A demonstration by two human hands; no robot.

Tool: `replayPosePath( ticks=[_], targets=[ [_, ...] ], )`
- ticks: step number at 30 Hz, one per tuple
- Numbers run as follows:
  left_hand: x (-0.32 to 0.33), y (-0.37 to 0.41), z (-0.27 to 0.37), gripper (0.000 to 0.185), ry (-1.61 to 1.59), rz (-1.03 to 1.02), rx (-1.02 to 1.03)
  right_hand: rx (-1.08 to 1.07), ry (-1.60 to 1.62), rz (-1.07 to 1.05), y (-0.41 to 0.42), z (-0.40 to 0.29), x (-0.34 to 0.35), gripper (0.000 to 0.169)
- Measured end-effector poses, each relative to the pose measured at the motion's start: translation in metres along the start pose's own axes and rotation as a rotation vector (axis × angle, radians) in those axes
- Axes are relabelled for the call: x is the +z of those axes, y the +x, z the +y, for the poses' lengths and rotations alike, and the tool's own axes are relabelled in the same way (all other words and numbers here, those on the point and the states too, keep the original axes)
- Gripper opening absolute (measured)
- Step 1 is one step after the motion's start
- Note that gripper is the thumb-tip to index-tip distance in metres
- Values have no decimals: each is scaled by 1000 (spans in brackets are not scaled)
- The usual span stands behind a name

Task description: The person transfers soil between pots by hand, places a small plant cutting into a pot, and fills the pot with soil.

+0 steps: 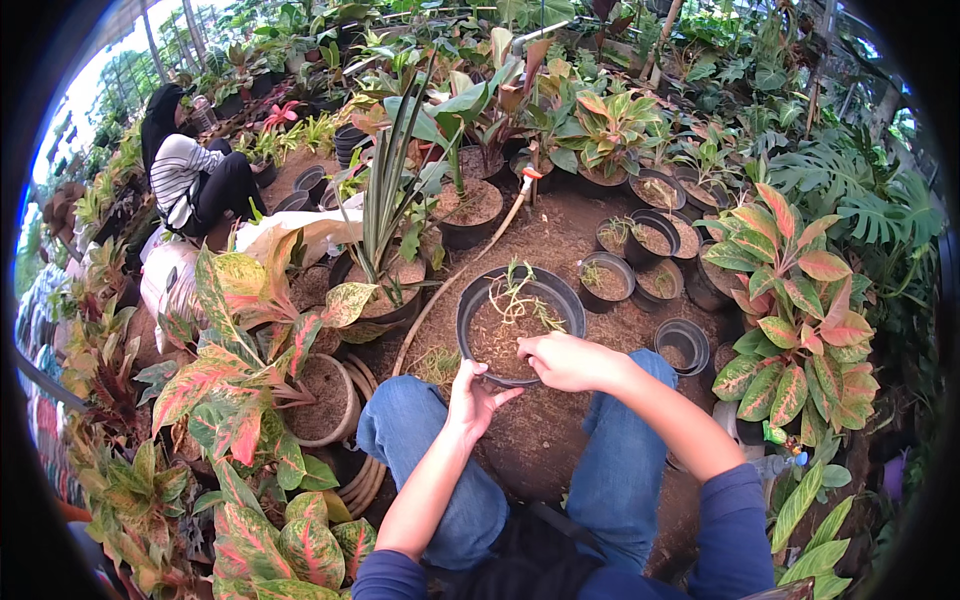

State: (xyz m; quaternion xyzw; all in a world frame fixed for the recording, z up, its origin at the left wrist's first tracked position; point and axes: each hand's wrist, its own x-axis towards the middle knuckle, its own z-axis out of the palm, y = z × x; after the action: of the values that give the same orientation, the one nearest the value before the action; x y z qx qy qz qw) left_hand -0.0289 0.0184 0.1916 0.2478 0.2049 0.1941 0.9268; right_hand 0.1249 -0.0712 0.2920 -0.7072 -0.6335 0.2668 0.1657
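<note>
A round black plastic pot [463, 330] filled with brown, husk-like growing mix stands between my knees. Small green succulent-like cuttings with pale curling stems [510, 300] lie on the mix, towards the far side and the right. My left hand [478, 397] holds the near rim of this pot, thumb and fingers spread around it. Over the near right part of the mix is my right hand [562, 361], its fingers bent down at the surface. Whether it pinches a cutting or only mix cannot be told.
Several small black pots [606, 281] with sprigs stand to the right, near an empty nested pot [681, 346]. A beige hose [450, 281] curves along the ground on the left. Red-green aglaonemas [255, 352] flank both sides. A person [187, 165] in a striped top sits at the far left.
</note>
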Motion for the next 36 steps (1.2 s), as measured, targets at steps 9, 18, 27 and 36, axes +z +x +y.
replayPosePath(
  ticks=[9,18,27,36],
  targets=[
    [9,-8,6,44,10,31,7,76,11,3,4,-4,-8,28],
    [15,-13,8,63,119,53,31,30,10,262,3,-1,-32,21],
    [15,-12,7,63,112,54,40,95,-53,416,17,10,-47,15],
    [10,-11,6,53,71,-65,-21,198,733,-198,43,54,-43,20]
  ],
)
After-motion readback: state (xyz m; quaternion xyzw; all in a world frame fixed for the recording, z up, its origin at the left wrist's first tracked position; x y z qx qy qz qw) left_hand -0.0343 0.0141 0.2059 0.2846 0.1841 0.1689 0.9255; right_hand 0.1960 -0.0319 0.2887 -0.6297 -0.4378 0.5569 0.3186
